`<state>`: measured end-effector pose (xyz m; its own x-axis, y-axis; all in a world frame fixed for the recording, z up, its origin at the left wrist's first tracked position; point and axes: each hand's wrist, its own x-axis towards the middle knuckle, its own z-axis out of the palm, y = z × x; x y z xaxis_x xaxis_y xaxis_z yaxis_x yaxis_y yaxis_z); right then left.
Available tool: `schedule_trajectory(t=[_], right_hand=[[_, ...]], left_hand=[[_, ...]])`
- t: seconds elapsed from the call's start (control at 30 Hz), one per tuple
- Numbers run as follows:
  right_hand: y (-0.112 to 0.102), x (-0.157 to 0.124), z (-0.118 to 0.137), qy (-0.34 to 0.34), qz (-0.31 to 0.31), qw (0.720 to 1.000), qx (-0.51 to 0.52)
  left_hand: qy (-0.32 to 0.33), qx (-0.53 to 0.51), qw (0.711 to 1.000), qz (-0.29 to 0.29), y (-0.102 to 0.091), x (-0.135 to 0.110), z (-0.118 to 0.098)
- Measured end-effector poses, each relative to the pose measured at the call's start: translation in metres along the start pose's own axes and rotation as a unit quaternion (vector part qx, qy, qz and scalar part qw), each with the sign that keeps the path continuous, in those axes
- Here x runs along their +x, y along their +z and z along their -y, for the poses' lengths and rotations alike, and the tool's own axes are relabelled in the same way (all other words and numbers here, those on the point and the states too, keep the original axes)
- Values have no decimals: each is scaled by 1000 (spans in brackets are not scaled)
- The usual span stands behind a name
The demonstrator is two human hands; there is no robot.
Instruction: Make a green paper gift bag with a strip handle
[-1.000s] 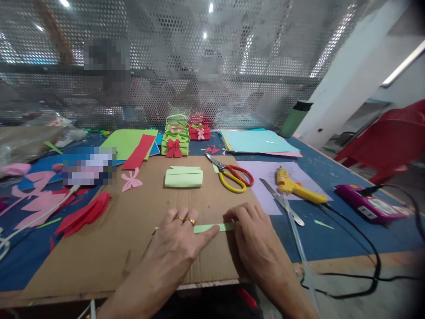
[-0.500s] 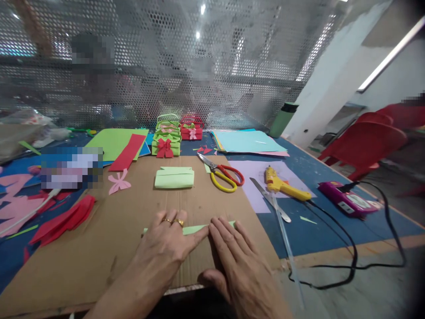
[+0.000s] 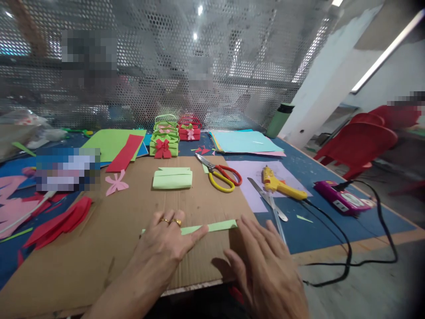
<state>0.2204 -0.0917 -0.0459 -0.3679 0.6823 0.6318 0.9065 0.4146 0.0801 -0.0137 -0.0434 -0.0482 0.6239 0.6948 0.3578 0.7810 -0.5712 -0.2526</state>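
My left hand point(image 3: 166, 241), with two gold rings, pins a narrow light-green paper strip point(image 3: 221, 226) against the cardboard point(image 3: 133, 257). Its fingers are bent together with their tips hidden, and its thumb lies along the strip. At the strip's right end, my right hand point(image 3: 265, 261) is open, fingers stretched out and thumb apart; nothing is held in it. Beyond the hands lies a folded light-green paper piece point(image 3: 172, 178). Scissors point(image 3: 222, 176) with red and yellow handles rest to its right, and a pink paper bow point(image 3: 117, 182) to its left.
On the right are a yellow glue gun point(image 3: 282, 188), a metal blade point(image 3: 268, 199), and a purple power socket point(image 3: 340, 197) with a black cord. Small green paper bags point(image 3: 164, 144), a red one point(image 3: 190, 129), coloured sheets point(image 3: 247, 141) and a green bottle point(image 3: 280, 120) stand or lie behind.
My right hand has slid to the right along the strip, away from my left thumb, uncovering more of the strip. My left hand stays in place on it.
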Motion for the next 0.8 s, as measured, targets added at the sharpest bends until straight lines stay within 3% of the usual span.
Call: schedule_trajectory(t=[0.1, 0.23, 0.3, 0.5, 0.8], right_hand=[[2, 11, 10, -20, -7, 1000, 20], [14, 16, 23, -122, 62, 989, 51], [19, 15, 26, -129, 68, 989, 41], [23, 17, 25, -157, 44, 987, 6], [26, 16, 23, -168, 26, 985, 0]], left_hand=[[-14, -13, 1000, 9, 0, 3, 0], [-34, -41, 998, 25, -6, 5, -4], [-47, -37, 998, 22, -11, 1, -10], [-109, -43, 991, -62, -16, -27, -30], [-187, -20, 981, -46, -18, -45, -18]])
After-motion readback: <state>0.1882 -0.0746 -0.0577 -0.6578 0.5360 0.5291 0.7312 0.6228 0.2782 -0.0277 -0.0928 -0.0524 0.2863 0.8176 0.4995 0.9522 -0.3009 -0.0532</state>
